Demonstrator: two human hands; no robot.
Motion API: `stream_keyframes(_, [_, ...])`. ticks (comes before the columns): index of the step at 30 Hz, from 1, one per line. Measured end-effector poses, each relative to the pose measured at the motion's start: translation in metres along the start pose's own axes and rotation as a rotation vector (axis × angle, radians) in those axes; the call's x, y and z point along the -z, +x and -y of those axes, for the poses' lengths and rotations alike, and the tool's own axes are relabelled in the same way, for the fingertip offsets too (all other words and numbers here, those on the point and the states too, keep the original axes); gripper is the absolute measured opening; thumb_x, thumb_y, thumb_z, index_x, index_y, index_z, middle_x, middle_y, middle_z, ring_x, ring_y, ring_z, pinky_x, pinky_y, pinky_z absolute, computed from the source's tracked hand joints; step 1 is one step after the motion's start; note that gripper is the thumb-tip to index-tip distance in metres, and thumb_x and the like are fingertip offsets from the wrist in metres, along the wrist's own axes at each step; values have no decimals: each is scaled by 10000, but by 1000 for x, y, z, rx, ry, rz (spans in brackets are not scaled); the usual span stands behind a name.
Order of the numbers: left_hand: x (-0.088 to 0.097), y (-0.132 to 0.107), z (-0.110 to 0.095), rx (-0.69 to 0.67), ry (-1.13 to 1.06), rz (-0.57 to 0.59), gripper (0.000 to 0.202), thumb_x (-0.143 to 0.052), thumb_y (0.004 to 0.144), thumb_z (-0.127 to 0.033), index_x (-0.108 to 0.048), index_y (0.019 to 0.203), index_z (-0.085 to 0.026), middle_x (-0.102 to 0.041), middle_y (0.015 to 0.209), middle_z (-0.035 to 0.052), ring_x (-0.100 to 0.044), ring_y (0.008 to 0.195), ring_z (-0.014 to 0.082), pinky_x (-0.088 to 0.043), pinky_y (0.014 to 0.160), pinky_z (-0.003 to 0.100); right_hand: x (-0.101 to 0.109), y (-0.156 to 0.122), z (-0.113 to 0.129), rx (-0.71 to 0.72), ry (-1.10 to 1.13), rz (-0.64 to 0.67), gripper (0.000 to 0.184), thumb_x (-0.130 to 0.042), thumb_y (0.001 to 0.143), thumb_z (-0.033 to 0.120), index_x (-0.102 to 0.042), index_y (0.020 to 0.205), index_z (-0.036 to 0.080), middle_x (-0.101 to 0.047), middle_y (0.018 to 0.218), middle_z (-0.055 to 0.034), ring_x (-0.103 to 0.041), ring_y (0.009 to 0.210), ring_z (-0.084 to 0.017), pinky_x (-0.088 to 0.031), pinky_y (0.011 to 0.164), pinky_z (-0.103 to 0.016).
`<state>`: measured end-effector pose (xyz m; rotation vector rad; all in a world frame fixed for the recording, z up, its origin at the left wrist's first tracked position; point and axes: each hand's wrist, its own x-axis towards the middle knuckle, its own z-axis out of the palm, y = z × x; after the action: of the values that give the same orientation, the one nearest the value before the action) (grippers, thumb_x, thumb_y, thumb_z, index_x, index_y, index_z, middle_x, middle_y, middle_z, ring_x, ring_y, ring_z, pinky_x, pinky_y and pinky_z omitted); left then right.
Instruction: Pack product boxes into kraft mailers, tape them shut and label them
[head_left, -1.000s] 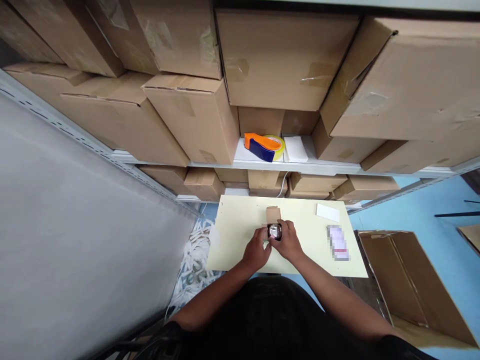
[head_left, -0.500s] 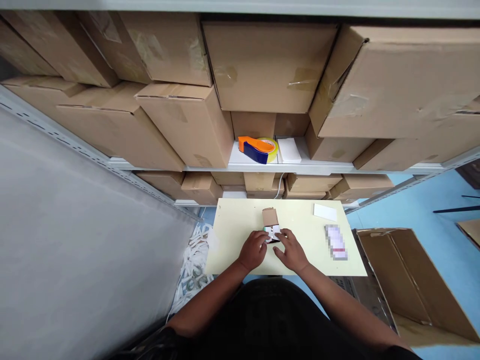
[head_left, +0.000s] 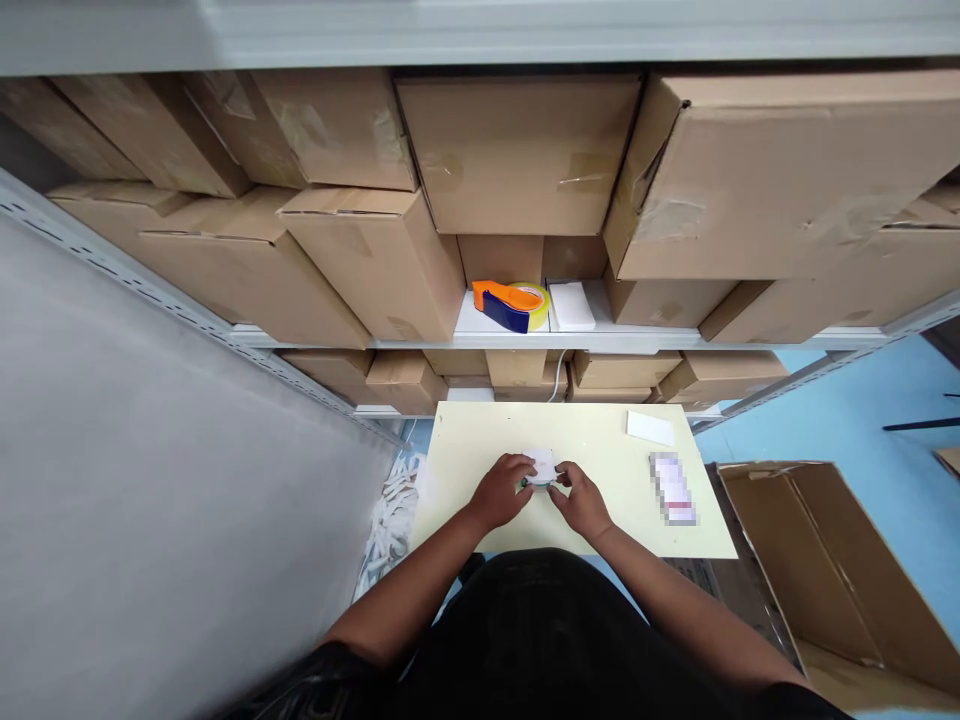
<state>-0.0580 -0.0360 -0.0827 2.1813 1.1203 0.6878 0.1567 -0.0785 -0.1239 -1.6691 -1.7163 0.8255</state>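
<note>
A small white box (head_left: 541, 464) stands on the pale yellow table (head_left: 469, 440) in front of me, its lid down over the top. My left hand (head_left: 501, 491) grips its left side, fingers on the top edge and thumb at the near side. From the right, my right hand (head_left: 581, 501) pinches the box's near right corner between thumb and fingers. A bit of green shows at the box's lower left edge. The fingers cover parts of both sides.
On the table's right lie a white flat box (head_left: 650, 428) and a blurred-out item (head_left: 673, 488). A tape dispenser (head_left: 511, 305) and a white stack (head_left: 572, 306) sit on the shelf among cardboard boxes (head_left: 521, 150). An open carton (head_left: 832, 560) stands right of the table.
The box's flap, upright and brown inside before, has come down over the top. Both hands now hold the box's sides rather than reaching into its opening. The view has shifted slightly.
</note>
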Motion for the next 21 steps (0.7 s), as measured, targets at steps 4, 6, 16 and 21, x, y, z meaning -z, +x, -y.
stream_keyframes(4, [-9,-5,1,-27,105,-34,259,-593,907,-142,-718,1116,-230,-695,1224,73,-599,1152,242,-536,1017,457,2,0,-1,-28,45,44,272,-628,867,350,-559,1113,255,-699,925,-29,-695,841,-224,-573,793,-385])
stream_keyframes(6, [-10,-2,2,-41,125,-29,255,-594,911,-146,-725,1112,-233,-702,1220,69,-602,1136,243,-538,1005,453,6,1,2,-7,50,49,240,-611,885,365,-571,1094,254,-694,916,-27,-683,828,-217,-562,787,-371])
stream_keyframes(16, [-14,-9,-1,-86,232,1,291,-558,917,-143,-739,1132,-216,-681,1284,104,-594,1176,276,-534,1012,496,11,14,7,-36,101,106,136,-564,883,366,-522,817,254,-584,729,36,-552,663,-174,-438,640,-293])
stream_keyframes(21, [-19,-15,0,-123,304,38,333,-564,926,-158,-713,1218,-216,-647,1367,119,-578,1253,305,-527,1032,515,1,25,-5,-323,337,222,232,-578,828,417,-435,746,253,-544,654,63,-569,641,-166,-419,591,-261])
